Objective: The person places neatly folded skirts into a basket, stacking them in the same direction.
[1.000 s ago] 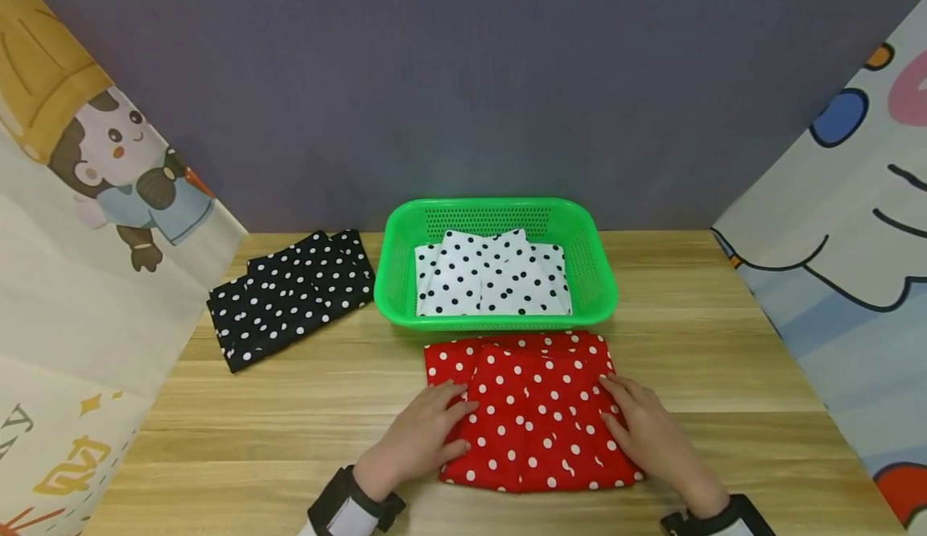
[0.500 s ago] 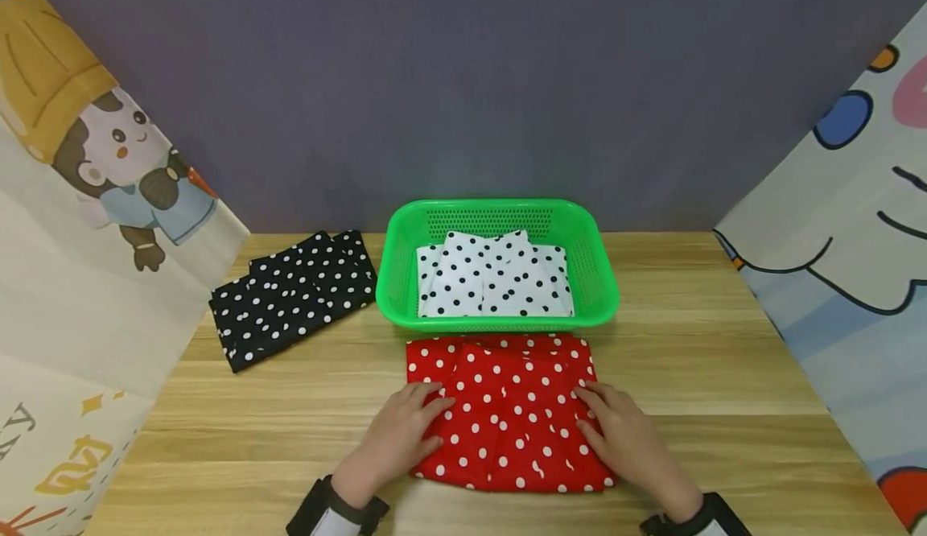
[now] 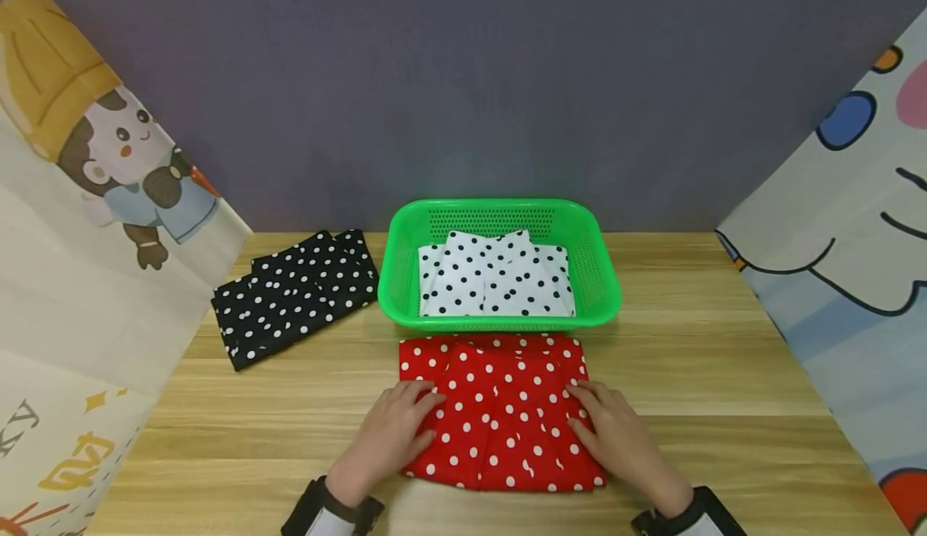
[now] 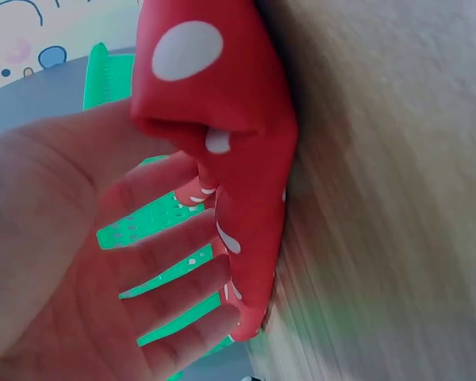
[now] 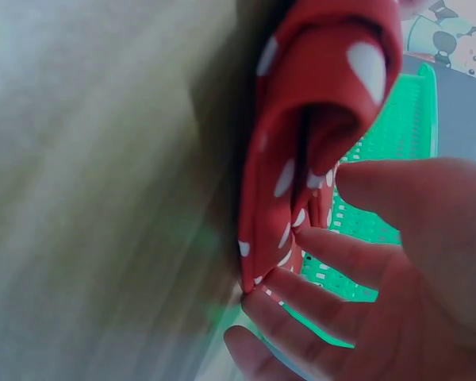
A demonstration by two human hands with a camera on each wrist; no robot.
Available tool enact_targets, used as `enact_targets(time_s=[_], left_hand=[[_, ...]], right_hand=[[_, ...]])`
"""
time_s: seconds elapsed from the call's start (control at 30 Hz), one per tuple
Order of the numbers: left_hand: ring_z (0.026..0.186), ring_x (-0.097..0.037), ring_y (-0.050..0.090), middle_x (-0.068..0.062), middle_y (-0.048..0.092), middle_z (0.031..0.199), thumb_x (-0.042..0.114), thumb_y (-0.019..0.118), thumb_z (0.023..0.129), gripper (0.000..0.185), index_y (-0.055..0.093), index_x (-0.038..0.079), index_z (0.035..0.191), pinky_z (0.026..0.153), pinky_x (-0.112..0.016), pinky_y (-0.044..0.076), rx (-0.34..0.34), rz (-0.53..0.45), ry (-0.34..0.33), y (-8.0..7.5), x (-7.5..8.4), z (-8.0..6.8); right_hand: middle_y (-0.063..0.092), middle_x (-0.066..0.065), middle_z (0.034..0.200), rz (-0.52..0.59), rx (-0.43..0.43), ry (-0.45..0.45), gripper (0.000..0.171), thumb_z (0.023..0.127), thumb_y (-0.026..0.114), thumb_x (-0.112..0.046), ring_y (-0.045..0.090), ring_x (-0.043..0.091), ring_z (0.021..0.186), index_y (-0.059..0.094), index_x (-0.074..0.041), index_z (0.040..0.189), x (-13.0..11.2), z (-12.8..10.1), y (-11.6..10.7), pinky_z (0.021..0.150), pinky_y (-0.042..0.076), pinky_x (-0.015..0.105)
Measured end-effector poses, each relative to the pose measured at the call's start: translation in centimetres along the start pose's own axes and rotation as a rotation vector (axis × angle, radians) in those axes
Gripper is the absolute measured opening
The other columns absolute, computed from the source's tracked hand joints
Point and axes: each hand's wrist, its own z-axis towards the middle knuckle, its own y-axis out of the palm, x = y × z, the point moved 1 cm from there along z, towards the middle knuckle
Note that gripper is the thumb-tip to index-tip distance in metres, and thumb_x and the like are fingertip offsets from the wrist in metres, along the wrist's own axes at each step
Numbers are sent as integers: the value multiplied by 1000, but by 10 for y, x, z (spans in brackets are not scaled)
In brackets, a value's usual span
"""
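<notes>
A folded red garment with white polka dots (image 3: 500,423) lies flat on the table in front of the green basket. My left hand (image 3: 389,433) touches its left edge, the fingers spread and nearly straight in the left wrist view. On the opposite edge my right hand (image 3: 621,438) rests its fingertips and thumb, the fingers loosely extended. In the right wrist view the garment's side (image 5: 289,159) shows stacked fold layers. The left wrist view shows the thumb against the folded edge (image 4: 214,87). Neither hand curls round the cloth.
A green perforated basket (image 3: 608,294) stands behind the red garment and holds a folded white garment with black dots (image 3: 496,278). To its left lies a folded black garment with white dots (image 3: 297,298). A grey wall (image 3: 478,93) closes off the wooden table (image 3: 724,375) at the back.
Both hands have slid to the left together, and the red garment has shifted left with them. The basket and the black garment have stayed in place.
</notes>
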Motion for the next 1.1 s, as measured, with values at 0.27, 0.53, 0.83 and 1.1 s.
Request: enact_targets(time_s=[0.27, 0.53, 0.83, 1.1], left_hand=[[99, -20, 49, -6, 55, 110, 35, 75, 73, 56, 58, 9, 120, 82, -36, 46, 97, 50, -51, 1, -2, 10], [97, -24, 47, -12, 51, 111, 38, 79, 68, 69, 53, 4, 122, 79, -37, 48, 112, 44, -190, 0, -7, 22], [86, -24, 47, -16, 50, 100, 42, 81, 64, 78, 50, -5, 118, 71, -35, 48, 88, 46, -334, -4, -4, 27], [84, -27, 48, -18, 48, 98, 35, 82, 65, 71, 50, -8, 113, 64, -36, 50, 32, -56, -465, -8, 2, 29]], right_hand=[[51, 19, 122, 59, -2, -9, 55, 79, 71, -21, 52, 32, 107, 51, -1, 127, 5, 12, -7, 82, 50, 46], [52, 22, 117, 89, 0, 25, 61, 79, 70, -21, 52, 33, 102, 46, 5, 129, 4, 31, -9, 79, 51, 47], [50, 22, 111, 119, -42, 152, 65, 78, 72, -23, 51, 31, 96, 43, 7, 129, 3, 37, -9, 72, 53, 44], [47, 22, 107, 140, -92, 195, 68, 78, 71, -26, 52, 29, 87, 41, 10, 128, 2, 35, -11, 67, 53, 41]])
